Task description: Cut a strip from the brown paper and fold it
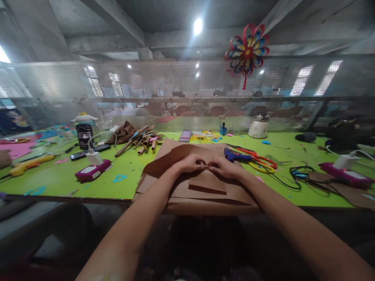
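Observation:
Both hands meet over a sheet of brown kraft paper (181, 201) that spreads to the table's front edge, its left side curling up. My left hand (191, 163) pinches the top edge of a smaller piece of brown paper (208, 184). Close beside it, fingertips nearly touching, my right hand (223, 167) is closed on the same edge. What lies right between the fingertips is partly hidden. Just right of my right hand are a blue glue gun (236, 156) and scissors with red handles (268, 160) and yellow handles (262, 168).
Rolled brown paper tubes (143, 142) lie in a pile behind left. Purple power strips (93, 170) (348, 174), a standing phone (84, 136), a yellow glue gun (32, 164), a blue bottle (223, 128) and a white jug (259, 125) stand about the green table (117, 191). A perforated screen rises behind.

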Tool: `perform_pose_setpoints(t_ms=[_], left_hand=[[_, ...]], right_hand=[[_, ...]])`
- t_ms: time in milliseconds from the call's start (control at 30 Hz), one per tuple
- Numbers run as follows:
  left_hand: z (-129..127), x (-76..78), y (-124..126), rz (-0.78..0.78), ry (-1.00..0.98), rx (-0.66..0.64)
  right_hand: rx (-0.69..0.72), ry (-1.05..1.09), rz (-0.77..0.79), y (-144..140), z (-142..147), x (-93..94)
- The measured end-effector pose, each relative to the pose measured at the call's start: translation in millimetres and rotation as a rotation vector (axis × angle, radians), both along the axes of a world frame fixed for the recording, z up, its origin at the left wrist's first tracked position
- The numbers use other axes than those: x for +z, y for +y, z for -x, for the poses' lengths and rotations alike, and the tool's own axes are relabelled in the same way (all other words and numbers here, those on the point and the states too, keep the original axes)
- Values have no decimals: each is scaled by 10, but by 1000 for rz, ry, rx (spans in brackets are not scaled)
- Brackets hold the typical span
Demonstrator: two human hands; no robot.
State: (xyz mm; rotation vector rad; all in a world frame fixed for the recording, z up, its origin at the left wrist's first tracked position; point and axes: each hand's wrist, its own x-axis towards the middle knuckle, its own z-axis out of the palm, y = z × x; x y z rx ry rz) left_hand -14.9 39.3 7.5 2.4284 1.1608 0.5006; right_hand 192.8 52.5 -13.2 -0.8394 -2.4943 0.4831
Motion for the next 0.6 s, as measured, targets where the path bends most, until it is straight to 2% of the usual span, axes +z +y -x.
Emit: perform_pose_setpoints(t_ms=[133,267,400,600], left_hand=[[-62,-58,73,-51,7,-2],[-102,-44,63,-87,11,36],[-124,-22,50,-22,-23,25],[-146,-37,106,-26,-10,72]], right_hand=[[-12,-35,-13,28,0,-3],[-17,16,36,55,-19,-16],[2,21,52,65,-71,-19],[-50,14,101,53,-98,31]])
